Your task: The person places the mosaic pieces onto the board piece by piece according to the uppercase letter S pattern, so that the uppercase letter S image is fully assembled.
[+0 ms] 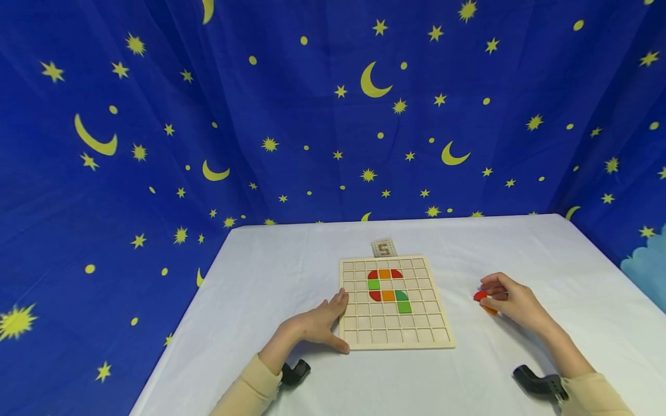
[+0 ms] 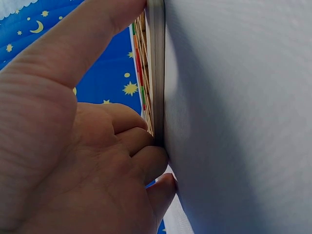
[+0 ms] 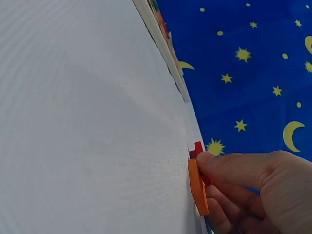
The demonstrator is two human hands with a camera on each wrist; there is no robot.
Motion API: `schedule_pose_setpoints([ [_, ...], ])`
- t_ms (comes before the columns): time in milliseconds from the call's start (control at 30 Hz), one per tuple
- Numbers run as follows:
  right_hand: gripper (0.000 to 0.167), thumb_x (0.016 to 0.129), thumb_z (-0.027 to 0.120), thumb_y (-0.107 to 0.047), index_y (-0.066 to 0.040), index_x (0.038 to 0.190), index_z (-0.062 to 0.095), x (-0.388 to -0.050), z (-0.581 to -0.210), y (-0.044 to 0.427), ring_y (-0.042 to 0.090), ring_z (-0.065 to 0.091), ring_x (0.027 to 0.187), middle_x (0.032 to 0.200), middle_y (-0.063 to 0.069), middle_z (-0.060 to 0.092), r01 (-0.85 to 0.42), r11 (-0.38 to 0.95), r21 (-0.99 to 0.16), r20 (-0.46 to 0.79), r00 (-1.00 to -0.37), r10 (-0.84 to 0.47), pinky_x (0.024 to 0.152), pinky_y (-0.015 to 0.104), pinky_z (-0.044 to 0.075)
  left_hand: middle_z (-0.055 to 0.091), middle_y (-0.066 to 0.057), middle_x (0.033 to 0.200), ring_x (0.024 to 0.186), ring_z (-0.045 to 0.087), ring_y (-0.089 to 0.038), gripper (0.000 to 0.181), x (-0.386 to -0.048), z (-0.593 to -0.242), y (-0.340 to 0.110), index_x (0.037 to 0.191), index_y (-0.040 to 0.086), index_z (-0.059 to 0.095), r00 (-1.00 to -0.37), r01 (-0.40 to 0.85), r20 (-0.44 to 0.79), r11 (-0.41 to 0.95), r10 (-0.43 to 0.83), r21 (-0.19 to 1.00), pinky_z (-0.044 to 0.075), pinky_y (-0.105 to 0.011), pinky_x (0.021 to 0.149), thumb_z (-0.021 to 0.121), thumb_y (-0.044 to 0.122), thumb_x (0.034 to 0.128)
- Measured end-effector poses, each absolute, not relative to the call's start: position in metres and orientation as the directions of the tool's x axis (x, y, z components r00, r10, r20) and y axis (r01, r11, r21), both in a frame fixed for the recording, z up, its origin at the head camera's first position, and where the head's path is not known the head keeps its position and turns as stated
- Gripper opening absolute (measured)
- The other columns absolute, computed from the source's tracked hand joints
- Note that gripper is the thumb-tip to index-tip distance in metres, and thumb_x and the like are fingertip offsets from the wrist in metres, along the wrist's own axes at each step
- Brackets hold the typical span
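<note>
A wooden grid board [image 1: 398, 346] lies on the table with several red, orange and green pieces forming a curved shape on it. My left hand [image 1: 319, 320] touches the board's left edge, fingers spread, with the thumb by the near-left corner. To the right of the board, my right hand [image 1: 512, 300] pinches a red piece [image 3: 198, 147] between thumb and fingers at the tabletop. Close beside that thumb is an orange piece [image 3: 197, 187]; whether the hand also holds it is unclear. Part of the red piece is hidden behind the thumb.
A small patterned card [image 1: 384, 248] with an S-like figure lies just beyond the board's far edge. White cloth [image 1: 260, 271] covers the table. Behind it hangs a blue curtain [image 1: 312, 115] with yellow moons and stars. Black devices [image 1: 536, 382] are worn at both wrists.
</note>
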State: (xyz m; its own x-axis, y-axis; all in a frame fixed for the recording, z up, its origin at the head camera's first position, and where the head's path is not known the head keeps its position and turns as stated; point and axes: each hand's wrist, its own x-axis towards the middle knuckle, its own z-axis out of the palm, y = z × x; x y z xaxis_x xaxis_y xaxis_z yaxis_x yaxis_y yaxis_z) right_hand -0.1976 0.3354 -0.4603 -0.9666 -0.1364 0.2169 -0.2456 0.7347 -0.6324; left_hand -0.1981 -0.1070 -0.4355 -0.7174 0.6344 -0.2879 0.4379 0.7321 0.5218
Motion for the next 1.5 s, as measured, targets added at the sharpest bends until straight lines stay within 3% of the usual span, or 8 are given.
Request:
schedule_pose_setpoints([
  [200,0.039,0.077,0.079,-0.013,0.001,0.108,0.058,-0.198,-0.462,0.3345,0.023,0.063,0.08,0.095,0.012,0.066,-0.247,0.765,-0.595,0.252,-0.961,-0.115,0.064,0.022,0.052,0.0,-0.017,0.156,0.142,0.006,-0.023,0.115,-0.1979,-0.4354,-0.107,0.149,-0.005,0.01,-0.717,0.438,-0.286,0.731,0.635,0.524,0.008,-0.038,0.114,0.079,0.045,0.0714],
  [500,0.05,0.077,0.079,-0.031,0.0,0.111,0.057,-0.197,-0.4612,0.3327,0.015,0.052,0.069,0.1,0.015,0.063,-0.212,0.796,-0.567,0.23,-0.969,-0.094,0.055,0.025,0.042,0.0,-0.017,0.156,0.142,0.006,-0.023,0.115,-0.198,-0.4358,-0.1073,0.149,-0.004,0.009,-0.718,0.437,-0.288,0.732,0.634,0.522,0.008,-0.038,0.114,0.079,0.045,0.072],
  [967,0.043,0.078,0.078,-0.017,-0.003,0.112,0.056,-0.1982,-0.4646,0.3339,0.007,0.043,0.058,0.101,0.013,0.062,-0.276,0.779,-0.563,0.27,-0.952,-0.143,0.047,0.023,0.037,0.001,-0.017,0.156,0.142,0.006,-0.023,0.115,-0.1979,-0.4362,-0.1069,0.149,-0.004,0.01,-0.718,0.449,-0.284,0.735,0.635,0.507,0.008,-0.038,0.114,0.079,0.045,0.0722],
  [1200,0.046,0.079,0.077,-0.012,-0.001,0.117,0.053,-0.1982,-0.464,0.3323,0.005,0.045,0.057,0.101,0.014,0.064,-0.31,0.758,-0.574,0.281,-0.944,-0.174,0.047,0.022,0.039,0.0,-0.017,0.156,0.142,0.006,-0.023,0.115,-0.1978,-0.4358,-0.1071,0.149,-0.004,0.009,-0.718,0.445,-0.285,0.734,0.635,0.513,0.008,-0.038,0.114,0.079,0.045,0.0723],
  [1367,0.056,0.077,0.079,-0.015,-0.001,0.123,0.049,-0.1982,-0.4626,0.3335,0.005,0.048,0.059,0.11,0.018,0.06,-0.303,0.748,-0.59,0.245,-0.95,-0.191,0.049,0.023,0.041,0.0,-0.017,0.156,0.142,0.006,-0.023,0.115,-0.1981,-0.4362,-0.1071,0.149,-0.004,0.01,-0.716,0.444,-0.284,0.73,0.638,0.52,0.008,-0.038,0.114,0.079,0.045,0.0722],
  [1500,0.052,0.078,0.077,-0.01,-0.003,0.123,0.05,-0.198,-0.4624,0.334,0.005,0.05,0.062,0.11,0.016,0.062,-0.318,0.724,-0.612,0.229,-0.948,-0.223,0.052,0.023,0.044,0.001,-0.017,0.156,0.142,0.006,-0.024,0.115,-0.198,-0.4364,-0.1071,0.149,-0.005,0.01,-0.716,0.444,-0.282,0.728,0.639,0.522,0.008,-0.039,0.114,0.079,0.045,0.0719],
])
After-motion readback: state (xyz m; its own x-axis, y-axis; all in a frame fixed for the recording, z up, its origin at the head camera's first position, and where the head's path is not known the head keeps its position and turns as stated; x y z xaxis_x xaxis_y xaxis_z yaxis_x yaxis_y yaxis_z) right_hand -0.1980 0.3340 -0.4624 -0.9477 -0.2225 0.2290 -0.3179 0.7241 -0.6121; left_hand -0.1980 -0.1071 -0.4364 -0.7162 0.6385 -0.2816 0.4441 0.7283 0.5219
